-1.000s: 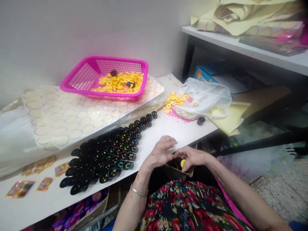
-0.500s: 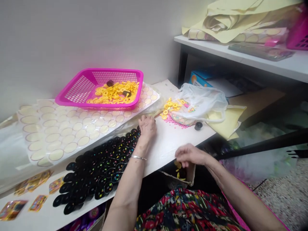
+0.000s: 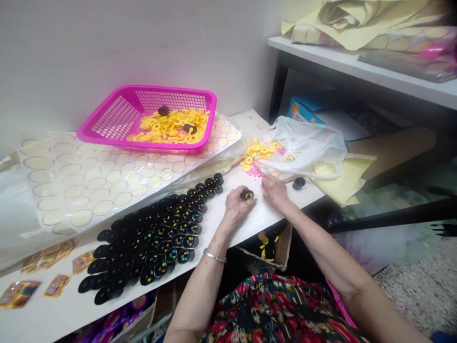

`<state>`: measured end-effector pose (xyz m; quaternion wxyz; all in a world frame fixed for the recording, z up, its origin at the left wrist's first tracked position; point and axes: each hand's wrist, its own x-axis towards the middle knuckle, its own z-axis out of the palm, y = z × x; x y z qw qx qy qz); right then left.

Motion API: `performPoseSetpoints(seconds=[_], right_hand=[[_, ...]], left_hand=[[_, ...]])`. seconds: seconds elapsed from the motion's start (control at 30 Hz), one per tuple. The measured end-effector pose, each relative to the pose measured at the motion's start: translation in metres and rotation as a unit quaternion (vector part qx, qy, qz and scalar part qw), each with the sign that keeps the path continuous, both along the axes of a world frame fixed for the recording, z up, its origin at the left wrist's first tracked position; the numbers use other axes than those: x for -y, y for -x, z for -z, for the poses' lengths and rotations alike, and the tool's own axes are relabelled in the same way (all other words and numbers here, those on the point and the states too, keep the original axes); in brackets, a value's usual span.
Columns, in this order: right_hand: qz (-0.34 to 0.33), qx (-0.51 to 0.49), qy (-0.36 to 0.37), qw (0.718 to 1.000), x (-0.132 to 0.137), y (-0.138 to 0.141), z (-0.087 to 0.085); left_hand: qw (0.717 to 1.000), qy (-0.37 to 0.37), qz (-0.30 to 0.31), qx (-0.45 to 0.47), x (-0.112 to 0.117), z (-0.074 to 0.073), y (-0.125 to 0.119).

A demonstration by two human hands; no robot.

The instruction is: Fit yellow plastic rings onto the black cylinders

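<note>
My left hand point(image 3: 236, 206) grips a small black cup point(image 3: 248, 195) with bright bits inside, its open end facing up. Just right of it, my right hand point(image 3: 274, 192) has its fingers drawn together at the edge of a pile of tiny pink beads point(image 3: 253, 170); whatever they pinch is hidden. Left of my hands stand packed rows of black cups point(image 3: 172, 255), many with coloured bits inside. Small yellow ring-shaped pieces point(image 3: 257, 151) lie beyond the beads. A single black cup point(image 3: 299, 183) sits to the right.
A pink basket point(image 3: 85, 136) of yellow pieces rests on sheets of round stickers point(image 3: 96, 183). Near the right shelf point(image 3: 342, 64) lies a white plastic bag point(image 3: 314, 143). Below the table edge is a cardboard box point(image 3: 283, 245). Colourful packets point(image 3: 57, 285) lie at left.
My left hand has come away from the far end of the cup rows with a black cup. My right hand has risen from above the cardboard box to the pink beads.
</note>
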<state>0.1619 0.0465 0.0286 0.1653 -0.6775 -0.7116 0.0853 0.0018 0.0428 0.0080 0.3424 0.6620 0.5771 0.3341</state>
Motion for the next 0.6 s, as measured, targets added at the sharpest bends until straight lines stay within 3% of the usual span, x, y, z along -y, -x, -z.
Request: performPoseSetpoints(seconds=[0.2, 0.43, 0.6], right_hand=[[-0.103, -0.147, -0.074, 0.981, 0.006, 0.008, -0.002], [-0.134, 0.039, -0.181, 0.973, 0.018, 0.023, -0.007], [-0.174, 0.086, -0.255, 0.947, 0.023, 0.026, -0.006]], left_hand=[[0.999, -0.040, -0.007, -0.004, 0.003, 0.006, -0.001], [0.995, -0.090, 0.038, -0.034, 0.007, 0.000, 0.000], [0.993, -0.097, 0.045, -0.044, 0.007, 0.000, 0.000]])
